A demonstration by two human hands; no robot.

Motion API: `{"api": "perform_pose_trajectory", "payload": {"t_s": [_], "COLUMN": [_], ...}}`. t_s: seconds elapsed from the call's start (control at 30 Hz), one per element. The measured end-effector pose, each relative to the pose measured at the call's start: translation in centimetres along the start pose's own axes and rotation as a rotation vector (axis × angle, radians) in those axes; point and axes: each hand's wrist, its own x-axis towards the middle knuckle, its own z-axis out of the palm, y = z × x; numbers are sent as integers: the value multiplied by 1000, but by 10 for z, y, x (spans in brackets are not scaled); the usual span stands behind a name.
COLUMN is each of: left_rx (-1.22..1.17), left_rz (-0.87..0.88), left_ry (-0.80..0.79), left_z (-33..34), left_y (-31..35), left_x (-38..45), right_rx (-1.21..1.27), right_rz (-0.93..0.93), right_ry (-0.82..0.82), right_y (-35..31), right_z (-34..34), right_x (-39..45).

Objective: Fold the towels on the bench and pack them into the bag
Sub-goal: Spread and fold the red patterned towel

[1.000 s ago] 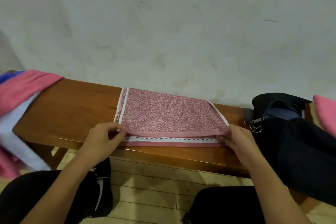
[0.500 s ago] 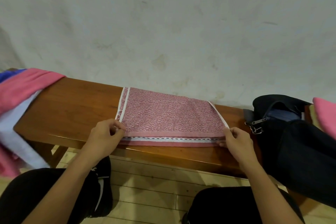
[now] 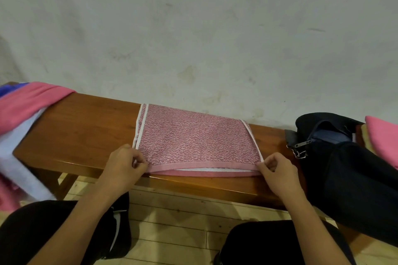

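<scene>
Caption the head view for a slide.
Both hands pinch the folded pink towel's near corners on the bench.

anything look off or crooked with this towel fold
Slightly. The patterned towel lies skewed across the bench, and its top near hem bows above the lower layer mid-span, showing white between. Both hands pinch the corners.

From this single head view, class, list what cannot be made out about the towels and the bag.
- Bag contents: its dark flap hides the inside.
- Towel pile: cut off by the left edge; count unclear.
- Pink cloth: cut off by the right edge.
- Patterned towel near corners: covered by the left hand and right hand.
</scene>
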Motion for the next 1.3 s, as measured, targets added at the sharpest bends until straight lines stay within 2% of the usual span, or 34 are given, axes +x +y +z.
{"api": "perform_pose_trajectory", "payload": {"t_s": [0.37,0.63,0.83,1.03,1.1,1.2,1.3], "left_rx": [34,4,13,76,174,337,211], "left_rz": [61,44,63,99,80,218,529], "left_ry": [3,21,20,119,146,147,68], "left_z": [-2,0,5,8,7,10,21], "left_y": [0,-7,-17,-24,-20,-13,-4], "left_x": [-2,-3,-2,2,0,-1,0], "right_rx": [-214,-180,-224,-225,-273,-423,-458], "right_rz": [-53,-37,-97,-166,-195,-287,-398], "right_ry": [59,51,38,0,3,50,-4], "right_y": [1,-2,-2,0,0,-3,-4], "right_z": [-3,-1,-1,1,5,10,13], "right_x": [-7,-9,-11,-12,-14,-17,-16]}}
